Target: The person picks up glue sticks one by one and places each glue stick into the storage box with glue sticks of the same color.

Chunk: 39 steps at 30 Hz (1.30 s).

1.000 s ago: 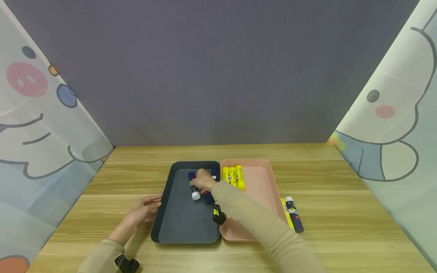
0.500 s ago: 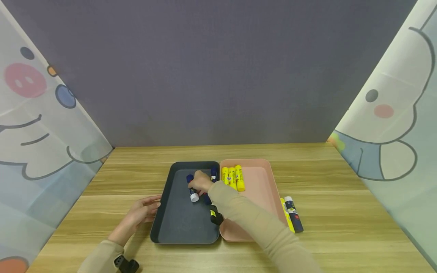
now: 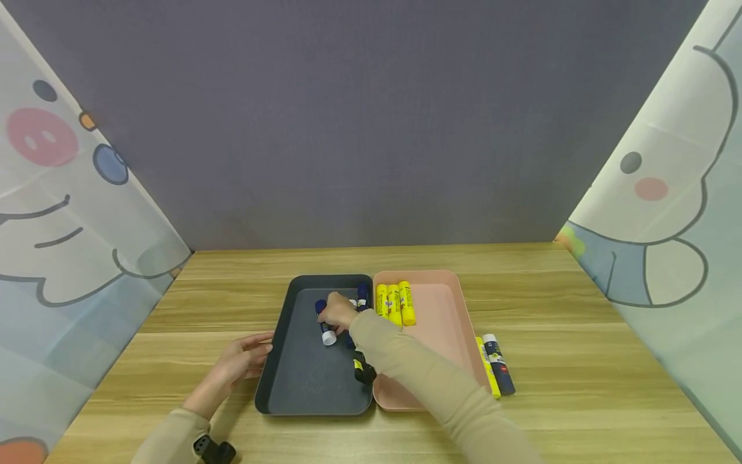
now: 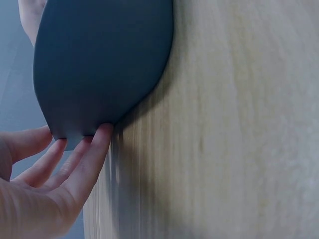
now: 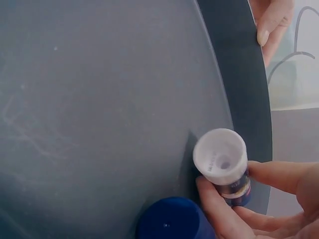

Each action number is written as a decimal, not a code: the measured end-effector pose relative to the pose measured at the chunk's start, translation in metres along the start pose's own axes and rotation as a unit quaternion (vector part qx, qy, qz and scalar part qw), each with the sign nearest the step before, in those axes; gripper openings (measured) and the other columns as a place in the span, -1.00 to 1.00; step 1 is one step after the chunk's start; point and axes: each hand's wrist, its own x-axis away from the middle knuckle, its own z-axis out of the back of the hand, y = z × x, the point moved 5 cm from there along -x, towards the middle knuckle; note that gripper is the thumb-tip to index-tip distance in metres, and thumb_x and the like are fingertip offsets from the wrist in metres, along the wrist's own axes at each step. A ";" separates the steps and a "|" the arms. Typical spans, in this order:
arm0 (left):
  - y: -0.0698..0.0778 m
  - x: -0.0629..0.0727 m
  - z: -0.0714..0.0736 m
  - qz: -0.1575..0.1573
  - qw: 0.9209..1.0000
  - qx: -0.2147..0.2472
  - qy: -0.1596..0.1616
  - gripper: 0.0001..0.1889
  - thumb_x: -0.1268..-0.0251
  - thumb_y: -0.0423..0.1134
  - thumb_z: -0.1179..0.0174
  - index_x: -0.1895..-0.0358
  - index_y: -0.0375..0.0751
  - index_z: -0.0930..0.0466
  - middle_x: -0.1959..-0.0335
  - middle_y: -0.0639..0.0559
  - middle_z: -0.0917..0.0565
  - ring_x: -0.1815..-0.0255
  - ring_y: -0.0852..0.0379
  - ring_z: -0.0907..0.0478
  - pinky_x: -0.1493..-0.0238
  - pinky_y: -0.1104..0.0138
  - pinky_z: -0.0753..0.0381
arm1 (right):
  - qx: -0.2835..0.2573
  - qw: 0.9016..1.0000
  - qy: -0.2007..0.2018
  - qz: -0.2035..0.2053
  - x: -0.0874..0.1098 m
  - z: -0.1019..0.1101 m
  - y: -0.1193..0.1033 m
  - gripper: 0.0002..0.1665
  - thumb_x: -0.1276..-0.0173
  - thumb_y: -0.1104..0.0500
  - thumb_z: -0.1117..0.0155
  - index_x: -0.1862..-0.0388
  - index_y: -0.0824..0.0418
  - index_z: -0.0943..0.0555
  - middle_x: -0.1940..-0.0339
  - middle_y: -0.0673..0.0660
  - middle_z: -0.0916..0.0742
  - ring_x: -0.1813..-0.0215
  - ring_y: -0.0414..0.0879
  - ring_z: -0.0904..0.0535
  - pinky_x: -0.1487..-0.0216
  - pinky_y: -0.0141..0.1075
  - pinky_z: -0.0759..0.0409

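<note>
Glue stick (image 5: 226, 169) in R hand (image 3: 338, 312), body ptly hidden.

- A yellowish-brown desk (image 3: 591, 348), its wood grain running side to side.
- Behind the desk, a plain grey-purple panel (image 3: 371, 129).
- Left of the desk, a pale sheet (image 3: 87, 251) printed with a pink-snouted cartoon.
- Right of the desk, a white-and-blue cartoon backdrop (image 3: 666, 212), pink-cheeked.

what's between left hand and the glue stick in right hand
The head view shows the left wall of the dark gray tray, then its bare floor, between the left hand and the navy glue stick.
</note>
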 end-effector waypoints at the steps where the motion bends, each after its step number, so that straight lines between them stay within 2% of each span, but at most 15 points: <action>1: 0.000 0.000 0.000 0.000 1.000 0.000 0.001 -0.49 -0.24 -0.32 -0.01 -0.22 -0.50 -0.17 0.19 -0.10 -0.57 0.28 0.08 -0.58 0.25 0.18 -0.53 | 0.000 1.000 0.000 -0.003 0.000 0.000 0.000 -0.69 -0.12 0.34 -0.22 0.16 0.48 -0.46 0.37 0.25 -0.58 0.48 0.03 -0.56 0.53 -0.21 -0.57; 5: 0.000 0.000 -0.001 0.001 1.000 0.002 0.002 -0.49 -0.24 -0.32 -0.01 -0.22 -0.50 -0.17 0.18 -0.11 -0.57 0.28 0.09 -0.58 0.26 0.19 -0.53 | -0.006 1.000 0.002 -0.004 -0.001 0.000 0.001 -0.86 -0.09 0.39 -0.21 0.36 0.47 -0.53 0.50 0.25 -0.61 0.55 0.02 -0.57 0.53 -0.21 -0.57; 7: 0.001 0.000 -0.001 0.003 1.000 0.002 0.003 -0.49 -0.23 -0.32 -0.02 -0.21 -0.50 -0.18 0.19 -0.11 -0.57 0.29 0.09 -0.58 0.27 0.20 -0.53 | -0.011 1.000 0.002 0.000 0.000 0.001 0.000 -0.87 -0.08 0.40 -0.20 0.36 0.46 -0.55 0.51 0.23 -0.61 0.57 0.03 -0.56 0.54 -0.21 -0.57; 13: 0.001 0.002 0.000 0.004 1.000 0.004 -0.005 -0.47 -0.24 -0.31 -0.02 -0.22 -0.51 -0.16 0.18 -0.09 -0.58 0.29 0.10 -0.58 0.26 0.20 -0.53 | 0.007 1.000 -0.022 0.020 0.012 0.007 -0.007 -0.62 -0.14 0.34 -0.20 0.04 0.42 -0.49 0.46 0.19 -0.60 0.47 0.07 -0.59 0.52 -0.23 -0.57; 18: 0.001 0.001 -0.001 0.002 1.000 0.004 -0.014 -0.47 -0.25 -0.31 0.00 -0.23 -0.52 -0.14 0.16 -0.11 -0.58 0.27 0.12 -0.58 0.25 0.20 -0.53 | 0.046 0.997 -0.051 0.044 0.024 0.015 -0.018 -0.63 -0.17 0.30 -0.18 0.02 0.40 -0.48 0.39 0.26 -0.63 0.36 0.12 -0.61 0.45 -0.21 -0.58; 25: 0.002 0.001 -0.002 0.003 1.000 0.010 -0.001 -0.49 -0.24 -0.34 0.00 -0.21 -0.53 -0.16 0.16 -0.15 -0.58 0.29 0.11 -0.57 0.27 0.20 -0.53 | 0.086 0.990 -0.074 0.088 0.041 0.033 -0.023 -0.59 -0.20 0.25 -0.16 -0.04 0.35 -0.46 0.33 0.31 -0.64 0.33 0.20 -0.57 0.37 -0.16 -0.57; 30: 0.002 0.001 -0.002 0.001 1.000 0.010 -0.002 -0.49 -0.25 -0.34 0.00 -0.22 -0.54 -0.14 0.18 -0.13 -0.58 0.30 0.12 -0.57 0.27 0.20 -0.53 | 0.127 0.983 -0.070 0.111 0.046 0.048 -0.020 -0.60 -0.21 0.25 -0.16 -0.05 0.31 -0.47 0.33 0.20 -0.62 0.48 0.09 -0.55 0.56 -0.35 -0.48; 32: 0.001 0.000 -0.002 0.001 1.000 0.012 -0.004 -0.48 -0.25 -0.35 0.01 -0.22 -0.54 -0.13 0.17 -0.13 -0.58 0.31 0.13 -0.57 0.27 0.20 -0.53 | 0.138 0.982 -0.063 0.116 0.048 0.054 -0.017 -0.60 -0.21 0.25 -0.16 -0.04 0.31 -0.46 0.24 0.17 -0.60 0.48 0.04 -0.55 0.57 -0.43 -0.43; 34: 0.001 0.000 -0.002 0.001 1.000 0.014 -0.006 -0.48 -0.24 -0.35 0.01 -0.22 -0.54 -0.13 0.17 -0.14 -0.58 0.31 0.14 -0.57 0.27 0.20 -0.53 | 0.142 0.981 -0.059 0.118 0.051 0.061 -0.014 -0.60 -0.21 0.26 -0.16 -0.05 0.33 -0.45 0.20 0.23 -0.61 0.44 0.06 -0.56 0.56 -0.44 -0.43; 37: 0.001 0.000 -0.002 0.001 1.000 0.014 -0.008 -0.48 -0.24 -0.35 0.01 -0.22 -0.54 -0.13 0.17 -0.14 -0.58 0.31 0.15 -0.57 0.27 0.21 -0.53 | 0.149 0.980 -0.047 0.122 0.055 0.071 -0.009 -0.59 -0.20 0.26 -0.17 -0.04 0.35 -0.45 0.24 0.23 -0.62 0.44 0.04 -0.55 0.53 -0.44 -0.42; 39: 0.001 0.000 -0.002 0.000 1.000 0.013 -0.008 -0.48 -0.24 -0.34 0.01 -0.22 -0.54 -0.13 0.17 -0.13 -0.58 0.31 0.15 -0.57 0.27 0.21 -0.52 | 0.152 0.980 -0.039 0.121 0.058 0.078 -0.005 -0.59 -0.19 0.26 -0.17 -0.04 0.36 -0.45 0.35 0.22 -0.62 0.53 -0.02 -0.49 0.56 -0.44 -0.38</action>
